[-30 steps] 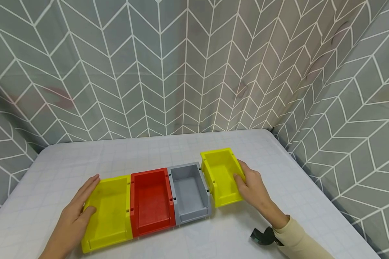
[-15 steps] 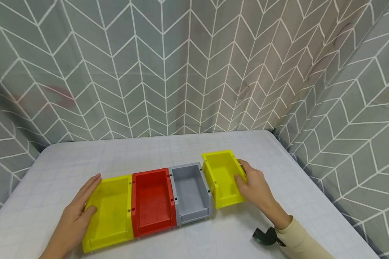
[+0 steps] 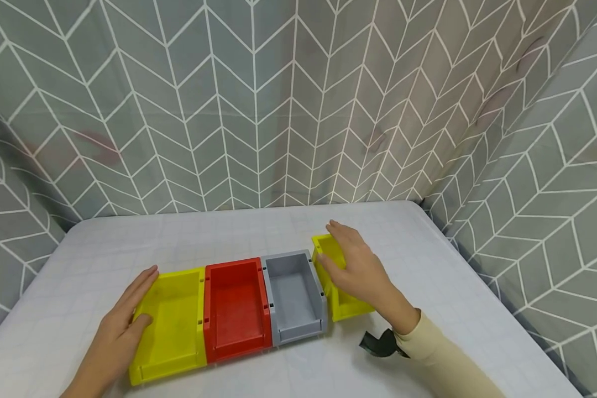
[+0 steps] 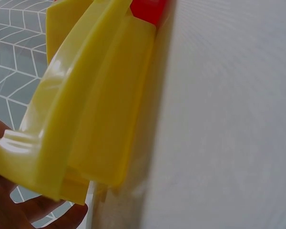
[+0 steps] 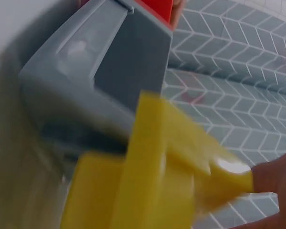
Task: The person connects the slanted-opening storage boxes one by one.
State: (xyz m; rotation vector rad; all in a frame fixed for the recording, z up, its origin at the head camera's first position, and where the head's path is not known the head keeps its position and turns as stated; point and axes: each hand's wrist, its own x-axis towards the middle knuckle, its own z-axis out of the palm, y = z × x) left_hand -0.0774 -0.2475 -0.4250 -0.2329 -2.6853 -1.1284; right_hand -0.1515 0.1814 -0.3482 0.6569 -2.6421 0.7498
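My left hand [image 3: 116,331] holds the left side wall of the wide yellow bin [image 3: 171,326], thumb over the inside and fingers along the outside; the left wrist view shows fingers under its corner. A red bin [image 3: 237,309] and a grey bin [image 3: 293,298] stand joined to it in a row. At the row's right end, a narrower yellow bin [image 3: 350,307] sits against the grey bin, set slightly farther back. Over this bin reaches my right hand [image 3: 360,271], fingers extended, hiding much of its inside. Blurred yellow plastic [image 5: 152,167] shows beside the grey bin in the right wrist view.
The bins stand on a table with a white cloth [image 3: 219,237]. Behind and to the right hang grey curtains [image 3: 278,110] with white zigzag lines. A black curved piece [image 3: 380,344] sticks out by my right sleeve [image 3: 443,354].
My right hand has let go of the narrow yellow bin's right wall and moved left over its top. The left hand keeps its hold, and the row stands as before.
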